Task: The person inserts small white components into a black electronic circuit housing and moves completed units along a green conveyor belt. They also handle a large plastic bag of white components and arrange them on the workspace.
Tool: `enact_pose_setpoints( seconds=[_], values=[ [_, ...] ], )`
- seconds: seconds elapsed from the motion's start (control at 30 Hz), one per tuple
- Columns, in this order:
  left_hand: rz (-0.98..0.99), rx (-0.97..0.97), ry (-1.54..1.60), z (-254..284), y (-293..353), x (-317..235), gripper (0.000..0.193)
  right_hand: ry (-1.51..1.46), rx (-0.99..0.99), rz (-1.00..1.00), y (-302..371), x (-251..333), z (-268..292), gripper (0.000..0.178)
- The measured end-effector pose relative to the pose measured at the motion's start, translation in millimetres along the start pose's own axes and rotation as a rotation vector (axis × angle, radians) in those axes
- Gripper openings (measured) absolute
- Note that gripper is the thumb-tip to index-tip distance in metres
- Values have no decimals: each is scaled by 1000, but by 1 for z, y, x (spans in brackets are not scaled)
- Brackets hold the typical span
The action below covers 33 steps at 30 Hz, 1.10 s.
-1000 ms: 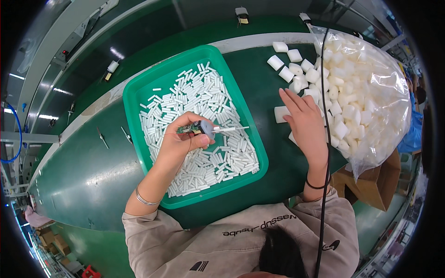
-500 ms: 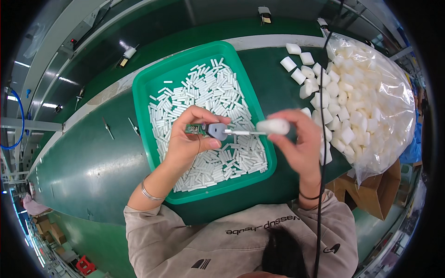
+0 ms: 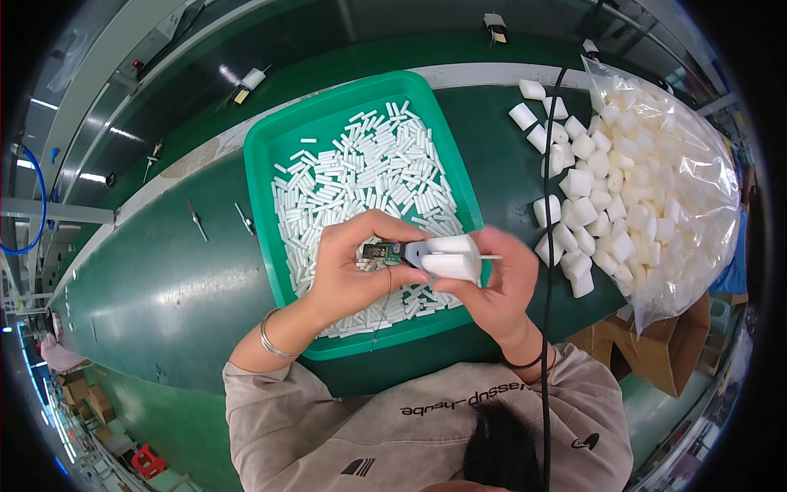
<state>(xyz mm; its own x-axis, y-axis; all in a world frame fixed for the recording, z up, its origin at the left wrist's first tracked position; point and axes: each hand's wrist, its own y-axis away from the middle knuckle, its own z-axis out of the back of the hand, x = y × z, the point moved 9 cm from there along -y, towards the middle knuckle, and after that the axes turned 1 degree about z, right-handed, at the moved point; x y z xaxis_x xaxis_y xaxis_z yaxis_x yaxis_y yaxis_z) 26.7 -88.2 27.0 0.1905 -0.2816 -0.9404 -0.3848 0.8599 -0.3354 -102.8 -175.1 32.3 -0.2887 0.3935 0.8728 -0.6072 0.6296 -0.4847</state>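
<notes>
Over the tray, my left hand (image 3: 361,258) is closed around a small part with a green circuit board (image 3: 379,252) and a grey-blue end piece (image 3: 413,254). My right hand (image 3: 496,275) grips a white foam plug (image 3: 452,266) with a lengthwise slit, its inner end against the grey-blue piece. A thin white rod (image 3: 491,257) sticks out beyond the plug's outer end. From the board hangs a thin dark wire (image 3: 385,303). Beneath both hands lies a green tray (image 3: 257,197) with many short white sticks (image 3: 373,160) in it.
A clear plastic bag (image 3: 689,164) of white foam plugs lies open at the right, several plugs (image 3: 580,209) spilled beside it. A black cable (image 3: 548,328) hangs down in front. Small assembled pieces (image 3: 250,80) sit along the far belt. A cardboard box (image 3: 672,344) stands below the right edge.
My right hand has moved left with the foam plug, which has slid along the rod up to the grey-blue piece. My left hand has shifted slightly right and nearer.
</notes>
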Motion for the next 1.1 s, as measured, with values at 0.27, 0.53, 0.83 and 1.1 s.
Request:
enact_pose_setpoints(
  seconds=[0.27,0.53,0.83,1.1],
  values=[
    [103,104,-110,-8,-2,8,32,141,33,180,0,10,-4,35],
    [242,151,-195,-11,-3,12,31,-31,81,47,4,-4,-4,33],
    [109,75,-355,-4,-3,-1,33,-236,78,-87,11,-20,-1,32],
    [133,-12,-480,39,-21,-5,33,-212,14,-396,5,-37,-8,52]
  ],
)
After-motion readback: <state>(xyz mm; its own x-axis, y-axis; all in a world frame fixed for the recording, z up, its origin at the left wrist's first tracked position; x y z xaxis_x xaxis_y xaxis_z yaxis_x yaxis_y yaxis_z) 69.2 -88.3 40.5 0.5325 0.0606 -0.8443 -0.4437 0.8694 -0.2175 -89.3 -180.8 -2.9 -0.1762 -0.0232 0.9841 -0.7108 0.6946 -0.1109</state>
